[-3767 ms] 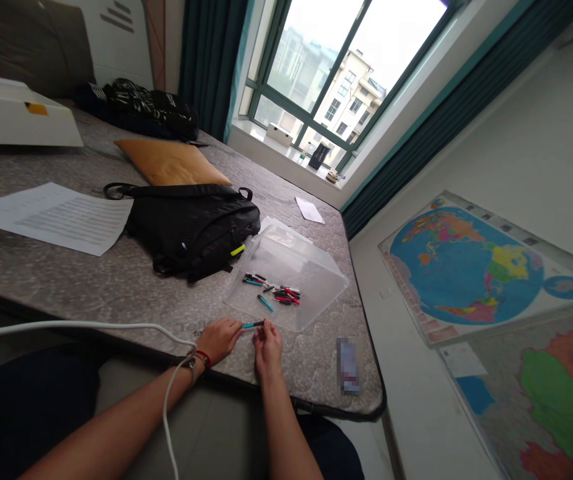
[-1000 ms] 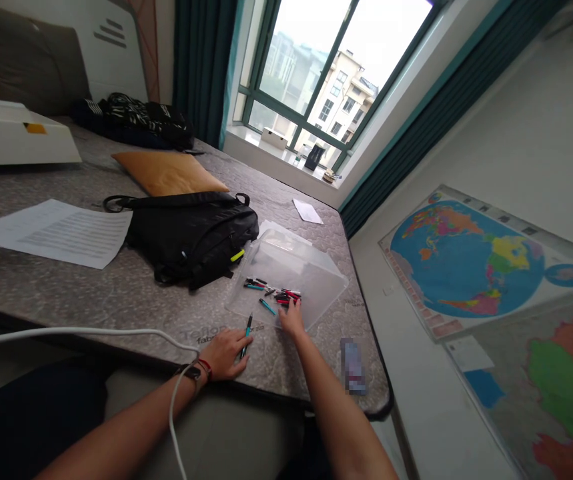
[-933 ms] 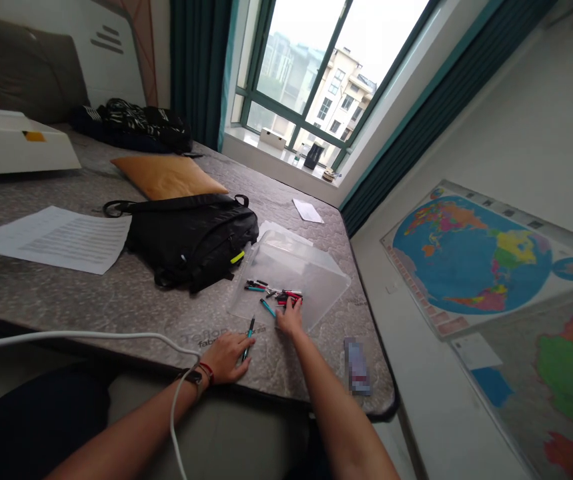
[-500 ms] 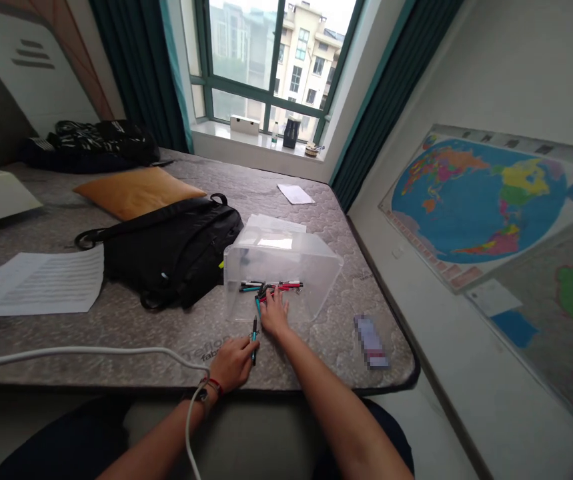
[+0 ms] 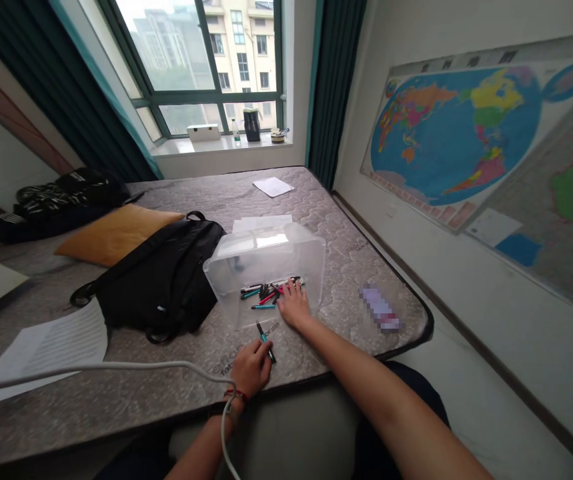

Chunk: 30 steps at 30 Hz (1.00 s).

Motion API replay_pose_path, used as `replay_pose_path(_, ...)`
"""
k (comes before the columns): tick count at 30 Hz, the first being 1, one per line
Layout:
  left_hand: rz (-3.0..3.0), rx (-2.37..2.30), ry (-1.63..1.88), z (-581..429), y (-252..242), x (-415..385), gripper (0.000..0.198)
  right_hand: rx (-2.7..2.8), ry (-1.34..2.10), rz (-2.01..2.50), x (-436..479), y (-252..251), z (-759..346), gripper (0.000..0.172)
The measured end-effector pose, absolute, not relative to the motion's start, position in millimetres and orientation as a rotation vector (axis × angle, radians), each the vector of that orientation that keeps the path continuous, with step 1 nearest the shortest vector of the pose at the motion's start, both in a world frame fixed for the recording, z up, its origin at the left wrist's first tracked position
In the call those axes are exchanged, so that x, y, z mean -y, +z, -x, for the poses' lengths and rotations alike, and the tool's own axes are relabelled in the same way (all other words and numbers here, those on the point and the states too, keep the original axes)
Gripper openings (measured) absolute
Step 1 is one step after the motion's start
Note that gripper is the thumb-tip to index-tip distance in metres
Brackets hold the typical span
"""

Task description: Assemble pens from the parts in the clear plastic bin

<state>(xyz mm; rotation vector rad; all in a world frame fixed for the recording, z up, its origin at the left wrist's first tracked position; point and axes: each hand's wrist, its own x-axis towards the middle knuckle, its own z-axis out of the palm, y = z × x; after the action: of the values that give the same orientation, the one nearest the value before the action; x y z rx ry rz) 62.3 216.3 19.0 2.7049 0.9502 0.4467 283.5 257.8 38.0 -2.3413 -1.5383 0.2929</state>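
Observation:
A clear plastic box (image 5: 223, 283) lies on its side on the mattress, its opening toward me. Inside it is a loose pile of pens (image 5: 265, 307) in black, teal, red and white. My right hand (image 5: 295, 305) reaches into the box, fingers spread over the right part of the pile and touching pens there. Just in front of the opening, my left hand (image 5: 251, 368) is closed around a teal and black pen (image 5: 265, 338), which points away from me. Whether more than one pen is in that hand, I cannot tell.
A black backpack (image 5: 166, 280) lies left of the box, beside an orange cushion (image 5: 116, 235) and printed sheets (image 5: 61, 340). A white cable (image 5: 166, 365) crosses over my left wrist. A blurred pale object (image 5: 380, 309) lies at the right. Papers (image 5: 272, 187) lie behind the box.
The view has swung right. Within the box, my right hand has shifted right across the pile, and a teal pen there now lies crosswise. My left hand keeps its pen.

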Motion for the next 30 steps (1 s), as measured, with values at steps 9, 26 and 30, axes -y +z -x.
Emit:
replay_pose_path(9,-2.66,-0.975,0.423,-63.6,19.4,-216.5,0.03,1.568,0.263,2.269,-229.8,30.1,-268.9,0.062)
replay_pose_path(26,-2.651,-0.988,0.475,-63.8,22.3,-216.3,0.028,1.38,0.235,2.474,-284.6,75.4,-316.8,0.041)
replay_pose_path(30,-2.66,-0.977,0.542,-64.2,22.3,-216.3,0.024,1.506,0.333,2.589,-305.5,86.9,-337.1,0.034)
